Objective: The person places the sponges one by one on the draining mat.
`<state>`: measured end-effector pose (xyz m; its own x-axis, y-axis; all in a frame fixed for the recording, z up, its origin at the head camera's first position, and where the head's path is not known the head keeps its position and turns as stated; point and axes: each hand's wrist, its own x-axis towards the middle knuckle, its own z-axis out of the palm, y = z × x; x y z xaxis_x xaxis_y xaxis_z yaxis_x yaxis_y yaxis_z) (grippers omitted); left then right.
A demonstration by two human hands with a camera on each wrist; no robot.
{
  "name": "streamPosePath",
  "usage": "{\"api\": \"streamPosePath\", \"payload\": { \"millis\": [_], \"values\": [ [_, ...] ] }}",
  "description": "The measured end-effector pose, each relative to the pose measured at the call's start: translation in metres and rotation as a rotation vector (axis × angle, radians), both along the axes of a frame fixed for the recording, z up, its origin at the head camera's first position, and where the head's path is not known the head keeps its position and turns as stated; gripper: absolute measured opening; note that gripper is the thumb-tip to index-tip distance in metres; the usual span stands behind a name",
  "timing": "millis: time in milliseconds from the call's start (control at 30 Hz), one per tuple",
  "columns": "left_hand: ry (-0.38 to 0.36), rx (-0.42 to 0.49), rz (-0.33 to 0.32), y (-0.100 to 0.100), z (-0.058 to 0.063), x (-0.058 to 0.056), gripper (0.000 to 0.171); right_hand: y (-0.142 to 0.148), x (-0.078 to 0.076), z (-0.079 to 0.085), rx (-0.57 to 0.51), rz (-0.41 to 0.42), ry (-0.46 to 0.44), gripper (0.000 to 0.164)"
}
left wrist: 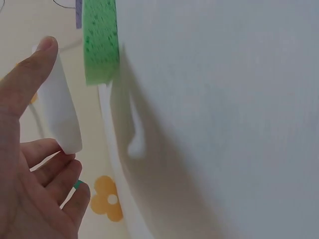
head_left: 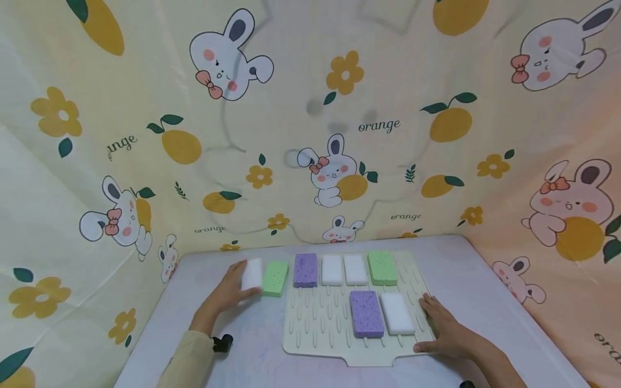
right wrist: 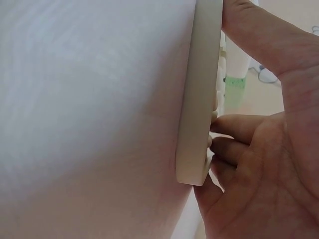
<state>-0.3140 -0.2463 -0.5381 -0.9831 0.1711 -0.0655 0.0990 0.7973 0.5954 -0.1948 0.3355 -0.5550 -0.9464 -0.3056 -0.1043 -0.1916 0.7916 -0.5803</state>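
Note:
My left hand (head_left: 230,290) pinches a white sponge (head_left: 252,274) between thumb and fingers at the table's back left. In the left wrist view, the white sponge (left wrist: 61,112) stands between the thumb and the fingertips. Just right of it is a green sponge (head_left: 275,279). A cream ridged board (head_left: 315,323) lies on the table, and my right hand (head_left: 448,331) rests at its right edge. The right wrist view shows the thumb and fingertips touching the board's edge (right wrist: 199,99), with the fingers loosely bent.
Along the board's back row sit a purple sponge (head_left: 305,270), two white sponges (head_left: 332,270) and a green sponge (head_left: 382,268). In front of them lie another purple sponge (head_left: 366,314) and a white one (head_left: 397,313). A rabbit-and-orange patterned cloth (head_left: 291,108) surrounds the table.

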Motion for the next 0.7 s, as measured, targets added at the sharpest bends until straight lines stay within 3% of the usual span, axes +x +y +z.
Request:
{"api": "streamPosePath", "payload": {
  "millis": [367, 700],
  "values": [
    [0.051, -0.013, -0.046, 0.031, 0.006, 0.015, 0.112, 0.000, 0.000, -0.002, -0.009, -0.002, -0.002, 0.128],
    [0.122, -0.022, -0.146, 0.059, 0.010, 0.029, 0.110, 0.000, -0.001, -0.002, -0.017, 0.001, 0.012, 0.129]
  ]
}}
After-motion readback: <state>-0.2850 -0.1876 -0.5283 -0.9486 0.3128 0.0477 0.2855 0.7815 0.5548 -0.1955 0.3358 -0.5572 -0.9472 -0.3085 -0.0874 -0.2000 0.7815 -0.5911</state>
